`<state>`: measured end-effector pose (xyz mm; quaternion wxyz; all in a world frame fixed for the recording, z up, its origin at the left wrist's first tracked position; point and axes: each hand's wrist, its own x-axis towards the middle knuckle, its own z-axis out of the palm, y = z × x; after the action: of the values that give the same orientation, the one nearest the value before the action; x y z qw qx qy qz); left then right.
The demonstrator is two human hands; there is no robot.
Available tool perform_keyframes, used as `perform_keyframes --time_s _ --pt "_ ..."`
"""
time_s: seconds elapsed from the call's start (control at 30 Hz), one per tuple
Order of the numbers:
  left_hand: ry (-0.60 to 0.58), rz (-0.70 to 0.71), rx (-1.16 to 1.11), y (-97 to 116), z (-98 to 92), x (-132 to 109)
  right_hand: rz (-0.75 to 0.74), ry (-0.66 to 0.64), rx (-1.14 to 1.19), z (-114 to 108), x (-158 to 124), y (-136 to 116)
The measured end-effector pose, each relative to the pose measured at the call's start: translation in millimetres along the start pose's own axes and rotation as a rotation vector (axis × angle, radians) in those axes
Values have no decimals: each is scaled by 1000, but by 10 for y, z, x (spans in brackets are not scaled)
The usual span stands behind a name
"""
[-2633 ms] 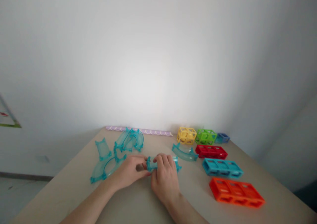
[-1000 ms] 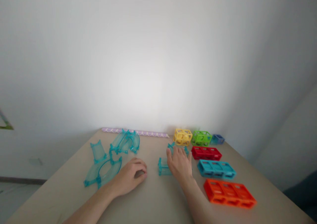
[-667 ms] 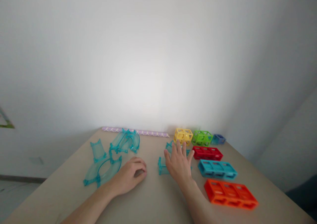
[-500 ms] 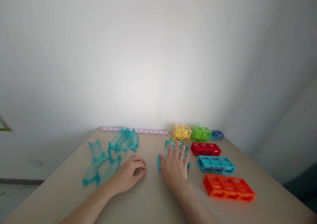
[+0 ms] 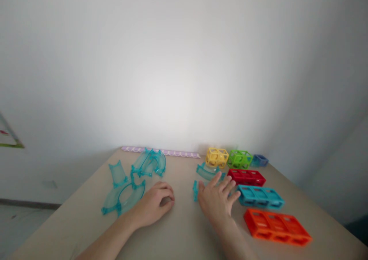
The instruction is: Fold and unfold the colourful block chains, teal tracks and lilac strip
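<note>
My left hand rests on the table, loosely curled, its fingertips close to the thumb and nothing visible in it. Just left of it lies a curved translucent teal track piece. My right hand is open with fingers spread, hovering over or touching a teal track piece that it mostly hides. Beyond those fingers sits another curved teal piece. To the right of the hand stand a teal block frame and an orange block frame.
More teal track pieces lie at the left and back left. A red frame, yellow frame, green frame and blue frame stand at the back right. A purple patterned strip runs along the wall.
My right hand has shifted right and its fingers have tilted to the right, uncovering more of the far curved piece. My left hand keeps its curled pose. The camera view has turned slightly left.
</note>
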<state>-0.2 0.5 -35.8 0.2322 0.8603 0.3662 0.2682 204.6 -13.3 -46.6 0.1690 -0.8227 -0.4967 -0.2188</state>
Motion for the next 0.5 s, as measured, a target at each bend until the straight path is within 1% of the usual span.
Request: perform_keyframes --time_s 0.1,0.17,0.23,0.3,0.33,0.37,0.4,0.43,0.47,0.5 --pt "29 21 -2 8 9 14 -65 58 122 -59 56 4" --pt "112 35 12 1 2 33 -194 102 300 -139 76 -22" --pt "273 25 69 -30 -45 52 -383 109 521 -218 51 -76" --pt "475 -29 180 -98 -149 59 -560 49 707 -266 -22 -152" --pt "575 -82 250 -147 -223 54 -623 -3 771 -275 -68 -195" --pt "647 -152 325 -208 -308 43 -670 -65 817 -274 -115 -239" --pt "717 -252 405 -280 -399 26 -711 -130 851 -266 -158 -280" --pt "765 -385 483 -362 -493 4 -748 -193 876 -253 -192 -317" --pt "823 -551 533 -454 -583 -21 -783 -251 895 -239 -215 -347" --pt "866 -716 539 -553 -668 -49 -814 -300 909 -227 -227 -371"
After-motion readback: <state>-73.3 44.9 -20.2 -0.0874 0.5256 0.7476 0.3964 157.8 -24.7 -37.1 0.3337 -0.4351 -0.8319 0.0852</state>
